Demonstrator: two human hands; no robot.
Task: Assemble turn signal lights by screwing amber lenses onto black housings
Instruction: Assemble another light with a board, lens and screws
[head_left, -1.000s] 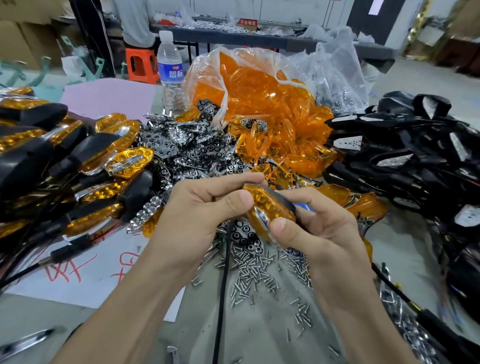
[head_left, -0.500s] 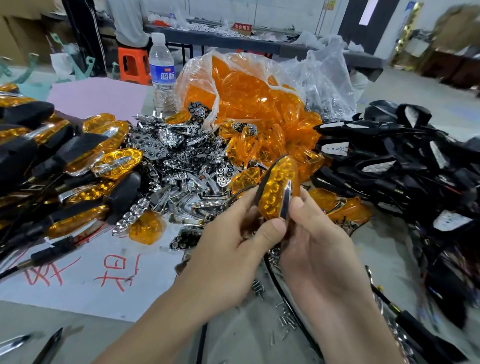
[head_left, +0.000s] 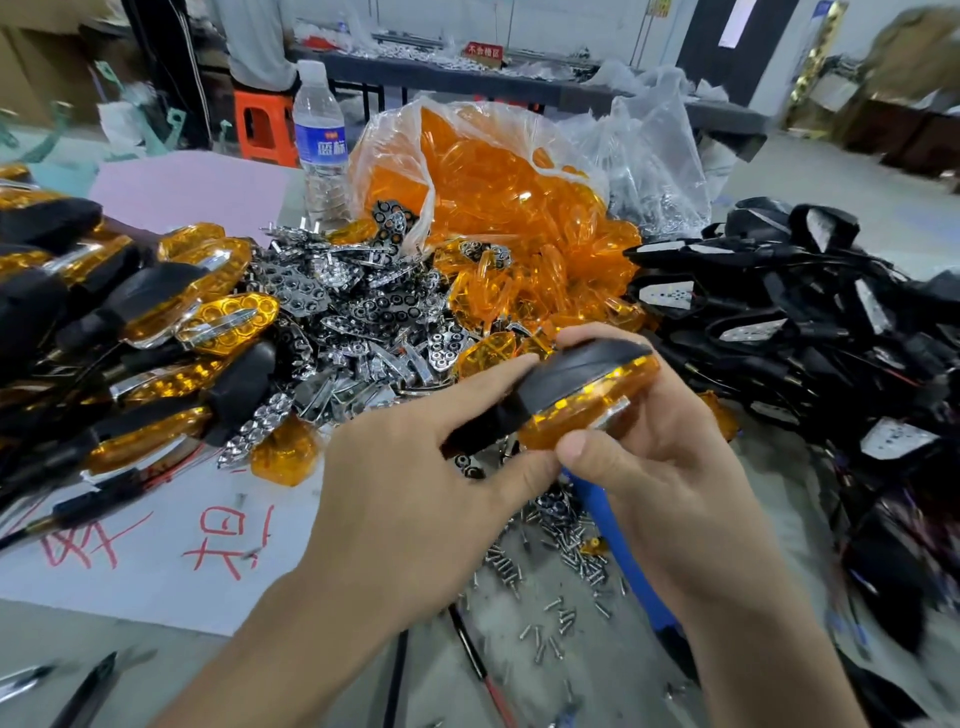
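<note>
Fingers of both hands, left hand (head_left: 415, 499) and right hand (head_left: 670, 467), close around one turn signal light (head_left: 576, 395), held over loose screws (head_left: 545, 566); something blue (head_left: 618, 551), perhaps a screwdriver handle, sits under the right palm; farther off lies a bag of amber lenses (head_left: 498, 192)

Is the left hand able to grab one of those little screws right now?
Probably not yet. The left hand is busy holding the turn signal together with the right hand. The screws lie uncovered just below, so once it lets go, nothing blocks it.
</note>
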